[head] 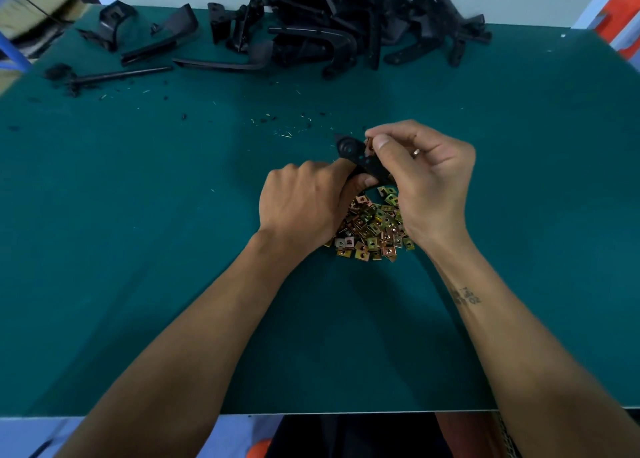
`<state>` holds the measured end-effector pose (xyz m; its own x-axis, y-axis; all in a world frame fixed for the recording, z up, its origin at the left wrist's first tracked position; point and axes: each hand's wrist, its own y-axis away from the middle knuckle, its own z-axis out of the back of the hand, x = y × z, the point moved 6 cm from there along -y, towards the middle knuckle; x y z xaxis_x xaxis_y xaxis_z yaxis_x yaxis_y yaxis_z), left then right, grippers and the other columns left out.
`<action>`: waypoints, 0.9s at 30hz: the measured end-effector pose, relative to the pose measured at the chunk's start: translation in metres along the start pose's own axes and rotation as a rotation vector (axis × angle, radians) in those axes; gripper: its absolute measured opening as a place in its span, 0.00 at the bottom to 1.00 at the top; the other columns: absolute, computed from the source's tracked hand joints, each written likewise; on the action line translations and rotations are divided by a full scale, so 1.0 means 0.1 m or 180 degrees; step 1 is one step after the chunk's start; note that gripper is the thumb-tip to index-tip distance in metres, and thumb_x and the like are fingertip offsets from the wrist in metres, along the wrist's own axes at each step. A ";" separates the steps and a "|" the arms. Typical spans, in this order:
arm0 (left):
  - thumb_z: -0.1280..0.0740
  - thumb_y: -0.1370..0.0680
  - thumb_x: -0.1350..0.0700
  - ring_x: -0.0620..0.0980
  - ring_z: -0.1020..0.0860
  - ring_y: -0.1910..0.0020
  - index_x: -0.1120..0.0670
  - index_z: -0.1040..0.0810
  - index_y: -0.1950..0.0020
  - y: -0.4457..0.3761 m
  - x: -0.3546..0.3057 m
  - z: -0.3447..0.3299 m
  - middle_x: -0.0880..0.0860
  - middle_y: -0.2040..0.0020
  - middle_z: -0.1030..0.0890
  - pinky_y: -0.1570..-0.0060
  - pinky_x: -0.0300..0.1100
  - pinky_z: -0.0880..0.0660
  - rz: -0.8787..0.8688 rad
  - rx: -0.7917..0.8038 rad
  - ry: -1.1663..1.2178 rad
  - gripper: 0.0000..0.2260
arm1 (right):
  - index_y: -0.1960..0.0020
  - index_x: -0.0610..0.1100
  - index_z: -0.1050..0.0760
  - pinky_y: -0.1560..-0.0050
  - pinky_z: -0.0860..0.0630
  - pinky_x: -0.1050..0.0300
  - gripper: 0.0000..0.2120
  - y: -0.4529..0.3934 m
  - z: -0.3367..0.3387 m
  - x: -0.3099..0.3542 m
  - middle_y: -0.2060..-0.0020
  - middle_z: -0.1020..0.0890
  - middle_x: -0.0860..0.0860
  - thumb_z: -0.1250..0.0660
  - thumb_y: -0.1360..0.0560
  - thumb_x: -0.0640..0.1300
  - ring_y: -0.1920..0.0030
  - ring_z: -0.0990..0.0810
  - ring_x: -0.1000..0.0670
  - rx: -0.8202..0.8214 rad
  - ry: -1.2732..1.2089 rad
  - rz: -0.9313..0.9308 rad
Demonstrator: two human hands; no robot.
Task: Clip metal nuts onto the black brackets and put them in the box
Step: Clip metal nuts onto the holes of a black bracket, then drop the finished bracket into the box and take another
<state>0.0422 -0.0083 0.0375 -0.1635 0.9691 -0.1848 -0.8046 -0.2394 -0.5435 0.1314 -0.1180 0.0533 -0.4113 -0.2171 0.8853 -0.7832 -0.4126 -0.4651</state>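
Left hand point(304, 201) grips flat black bracket point(360, 159); right hand point(422, 173) pinches metal nut point(370, 148).

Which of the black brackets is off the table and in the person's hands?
The black bracket above the nut pile, gripped by the left hand while the right hand pinches a nut against it.

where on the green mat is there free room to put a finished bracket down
Bare mat lies left of the left hand, and right of the right hand. Crowded: the bracket pile along the far edge, and the nut pile between the wrists.
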 end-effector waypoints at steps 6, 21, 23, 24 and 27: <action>0.46 0.18 0.37 0.63 0.22 0.71 0.53 0.20 0.53 0.00 -0.01 0.00 0.54 0.67 0.20 0.70 0.44 0.38 0.0026 0.0028 -0.0011 0.23 | 0.61 0.40 0.16 0.57 0.24 0.57 0.10 0.05 0.00 -0.02 0.66 0.15 0.49 0.34 0.26 0.42 0.61 0.18 0.52 -0.0098 -0.0348 -0.0086; 0.48 0.17 0.36 0.67 0.21 0.67 0.48 0.23 0.43 -0.02 0.13 -0.02 0.57 0.66 0.20 0.69 0.47 0.35 0.0240 -0.0018 0.0018 0.21 | 0.34 0.38 0.21 0.40 0.21 0.53 0.16 0.04 0.09 -0.04 0.45 0.15 0.46 0.39 0.17 0.41 0.43 0.17 0.50 -0.0198 0.0444 -0.0211; 0.47 0.17 0.36 0.67 0.21 0.66 0.48 0.23 0.43 -0.01 0.17 0.00 0.58 0.65 0.19 0.68 0.47 0.37 0.0322 -0.0014 0.0022 0.20 | 0.41 0.40 0.17 0.51 0.22 0.47 0.11 0.00 0.17 -0.05 0.53 0.15 0.47 0.35 0.20 0.39 0.53 0.18 0.47 -0.0288 0.0767 -0.0068; 0.47 0.17 0.36 0.67 0.21 0.65 0.48 0.23 0.44 0.00 0.19 -0.01 0.58 0.64 0.19 0.68 0.47 0.37 0.0361 -0.0023 0.0034 0.20 | 0.44 0.40 0.16 0.55 0.23 0.45 0.09 -0.02 0.18 -0.05 0.56 0.16 0.47 0.34 0.20 0.38 0.56 0.20 0.46 -0.0210 0.0826 0.0018; 0.45 0.17 0.38 0.68 0.21 0.64 0.51 0.23 0.47 -0.01 0.19 0.00 0.60 0.62 0.18 0.67 0.49 0.33 0.0385 0.0100 0.0066 0.19 | 0.48 0.35 0.16 0.57 0.25 0.46 0.07 -0.01 0.16 0.00 0.58 0.17 0.46 0.31 0.23 0.34 0.58 0.21 0.46 0.0194 0.0770 0.0309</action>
<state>0.0399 0.0103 0.0352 -0.2489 0.9317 -0.2646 -0.7972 -0.3522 -0.4904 0.1398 -0.1315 0.0536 -0.5884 -0.0434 0.8074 -0.7082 -0.4542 -0.5405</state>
